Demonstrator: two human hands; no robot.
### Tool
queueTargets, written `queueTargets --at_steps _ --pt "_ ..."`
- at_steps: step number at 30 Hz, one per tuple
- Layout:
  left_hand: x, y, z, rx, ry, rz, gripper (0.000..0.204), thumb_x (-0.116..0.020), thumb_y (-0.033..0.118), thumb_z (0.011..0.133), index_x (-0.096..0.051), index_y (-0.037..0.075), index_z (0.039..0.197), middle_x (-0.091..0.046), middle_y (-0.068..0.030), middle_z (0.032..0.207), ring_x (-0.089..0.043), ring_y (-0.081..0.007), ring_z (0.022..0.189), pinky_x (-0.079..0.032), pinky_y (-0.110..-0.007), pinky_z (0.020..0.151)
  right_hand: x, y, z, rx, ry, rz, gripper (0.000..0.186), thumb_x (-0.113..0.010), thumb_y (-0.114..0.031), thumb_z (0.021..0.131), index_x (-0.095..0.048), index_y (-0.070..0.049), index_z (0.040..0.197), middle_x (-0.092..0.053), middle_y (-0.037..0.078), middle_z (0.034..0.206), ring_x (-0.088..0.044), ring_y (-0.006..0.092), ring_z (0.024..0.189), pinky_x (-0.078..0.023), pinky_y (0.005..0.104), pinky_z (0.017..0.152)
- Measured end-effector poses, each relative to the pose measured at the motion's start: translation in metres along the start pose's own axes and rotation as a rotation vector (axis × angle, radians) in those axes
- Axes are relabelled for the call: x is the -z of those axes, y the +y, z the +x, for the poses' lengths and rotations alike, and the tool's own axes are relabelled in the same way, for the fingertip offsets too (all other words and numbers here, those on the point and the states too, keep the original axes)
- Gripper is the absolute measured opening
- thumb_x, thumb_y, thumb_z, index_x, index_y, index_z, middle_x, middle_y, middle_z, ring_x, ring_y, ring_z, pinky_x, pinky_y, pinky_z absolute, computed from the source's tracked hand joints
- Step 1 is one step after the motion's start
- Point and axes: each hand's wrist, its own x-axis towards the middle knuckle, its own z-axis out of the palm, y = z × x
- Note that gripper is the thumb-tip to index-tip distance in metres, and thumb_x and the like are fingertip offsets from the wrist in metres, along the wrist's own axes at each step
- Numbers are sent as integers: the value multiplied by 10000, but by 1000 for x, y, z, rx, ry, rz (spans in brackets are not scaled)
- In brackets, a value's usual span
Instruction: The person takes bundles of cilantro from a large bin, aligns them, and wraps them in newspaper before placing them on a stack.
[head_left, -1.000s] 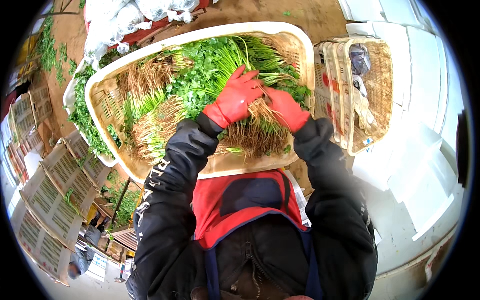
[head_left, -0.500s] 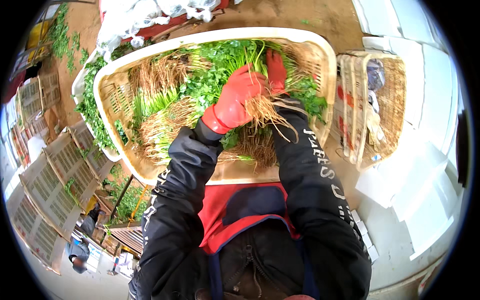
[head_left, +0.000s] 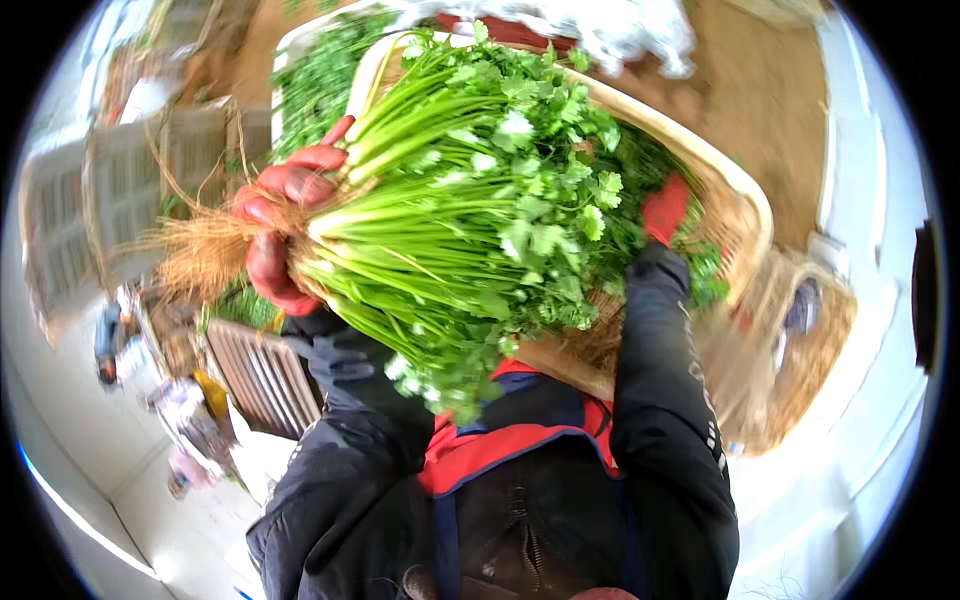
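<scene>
In a red rubber glove, my left hand (head_left: 278,270) is wrapped round the root end of a large bunch of coriander (head_left: 430,190). The bunch is lifted close to me, its tan roots poking out to the left and its green stems and leaves fanning to the right. It hides much of the cream plastic crate (head_left: 748,195) beneath. My right hand (head_left: 664,208), also red-gloved, reaches down inside the crate's right part, against leafy greens there. That hand is blurred, and its fingers are hard to make out.
A second crate of greens (head_left: 330,85) stands beyond at the left. White plastic bags (head_left: 610,30) lie at the far side. Stacked crates (head_left: 800,350) stand at the right, and more crates (head_left: 120,190) at the left. A slatted brown crate (head_left: 265,370) sits near my left elbow.
My left hand has lifted the coriander bunch up and left, out of the crate. My right hand has moved right, apart from the left one. The view has turned, so the surroundings have shifted.
</scene>
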Motion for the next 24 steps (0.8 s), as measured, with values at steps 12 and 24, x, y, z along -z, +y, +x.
queueTargets --at_steps 12,24 --pt "130 224 -93 332 451 -24 310 -561 252 765 -583 -37 874 -604 -180 926 -544 -354 1017 -291 -550 1055 209 -155 16 350 -752 591 511 -593 -79 825 -458 11 1310 -512 188 1309 -495 298 1210 -379 370 1014" --pt "247 263 -209 328 633 -155 299 -546 335 807 -531 37 823 -584 -174 900 -542 -370 998 -359 -525 991 195 -598 -238 1262 -1891 636 791 -705 -207 684 -375 -12 1376 -502 143 1304 -474 194 1182 -344 312 1017"
